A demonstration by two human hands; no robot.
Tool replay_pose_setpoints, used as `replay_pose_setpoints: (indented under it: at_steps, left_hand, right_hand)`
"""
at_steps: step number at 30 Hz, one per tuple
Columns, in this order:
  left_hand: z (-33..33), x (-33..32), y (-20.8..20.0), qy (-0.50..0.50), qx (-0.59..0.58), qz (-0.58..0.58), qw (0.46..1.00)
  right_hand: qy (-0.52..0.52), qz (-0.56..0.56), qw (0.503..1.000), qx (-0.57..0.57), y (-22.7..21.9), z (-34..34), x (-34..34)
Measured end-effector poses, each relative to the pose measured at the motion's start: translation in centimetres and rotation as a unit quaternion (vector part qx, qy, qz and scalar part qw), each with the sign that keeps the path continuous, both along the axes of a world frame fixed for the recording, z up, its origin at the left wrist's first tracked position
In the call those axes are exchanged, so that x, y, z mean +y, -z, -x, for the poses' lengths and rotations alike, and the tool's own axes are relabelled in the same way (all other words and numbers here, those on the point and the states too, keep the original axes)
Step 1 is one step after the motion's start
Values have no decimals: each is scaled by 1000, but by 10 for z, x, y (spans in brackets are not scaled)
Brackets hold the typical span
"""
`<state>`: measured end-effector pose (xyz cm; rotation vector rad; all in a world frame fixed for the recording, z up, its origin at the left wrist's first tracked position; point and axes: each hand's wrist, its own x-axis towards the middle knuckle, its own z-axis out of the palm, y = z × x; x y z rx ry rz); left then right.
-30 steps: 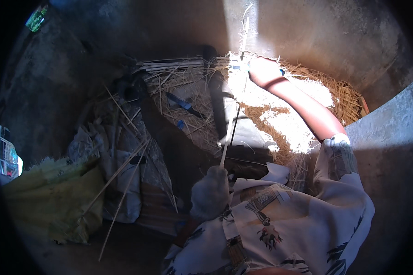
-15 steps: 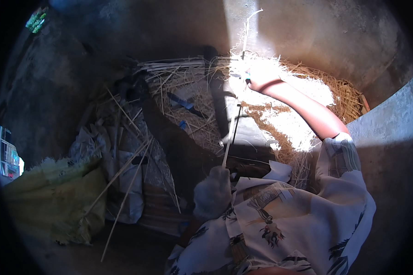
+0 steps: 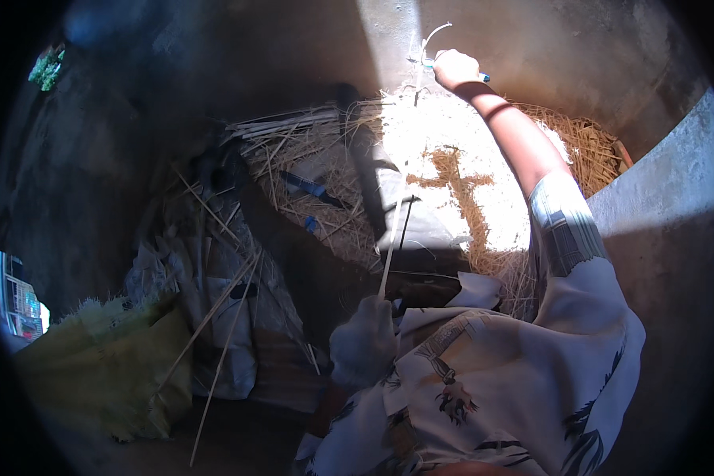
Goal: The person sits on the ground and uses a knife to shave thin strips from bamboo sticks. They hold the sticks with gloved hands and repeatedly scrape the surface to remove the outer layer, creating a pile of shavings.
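Observation:
A long, pale bamboo-like strip [image 3: 393, 238] runs from my lap up across the bright pile, its thin far end curling near the wall. My left hand [image 3: 362, 341], in a light grey glove, is closed round the near end of the strip. At the far end, my bare right hand [image 3: 456, 70] is stretched out in a fist around a slim blue-handled tool [image 3: 485, 77]. The blue shows on both sides of that fist, beside the strip; the tool's working edge cannot be made out in the glare.
Pale shavings [image 3: 345, 230] and straw-coloured shavings [image 3: 583, 151] cover the floor ahead. A blue-and-black tool [image 3: 309, 188] lies on them. Cut strips [image 3: 285, 123] are stacked by the wall. A yellowish sack [image 3: 103, 365] is at left, and a concrete ledge [image 3: 666, 182] at right.
My right hand has moved up and away along the strip toward its far tip, arm stretching out. The left hand keeps its hold with little movement.

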<state>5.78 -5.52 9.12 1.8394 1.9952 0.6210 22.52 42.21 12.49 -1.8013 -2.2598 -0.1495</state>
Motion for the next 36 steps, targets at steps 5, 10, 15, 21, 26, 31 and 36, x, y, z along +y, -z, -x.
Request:
replay_pose_setpoints:
  at_steps: [5,10,15,21,26,31,36]
  left_hand:
    - [10,11,18,40,17,-16,999]
    - [23,14,34,21,-136,-48,989]
    - [30,26,10,-69,-304,109,944]
    - [23,18,20,-16,-216,-4,976]
    - [11,16,9,-26,-161,-9,987]
    - [8,2,7,15,-195,17,981]
    - [17,17,8,-13,-206,23,978]
  right_hand:
    - [-6,49,997,55,-7,3,-4]
    - [-144,105,984,16,6,41,-83]
    - [-288,28,957,1,57,52,-174]
    - [-283,-13,957,-68,42,49,-167]
    - [-179,-35,983,28,26,63,-125]
    - [61,34,989,133,-3,26,-50]
    - [-93,58,991,81,6,29,-100]
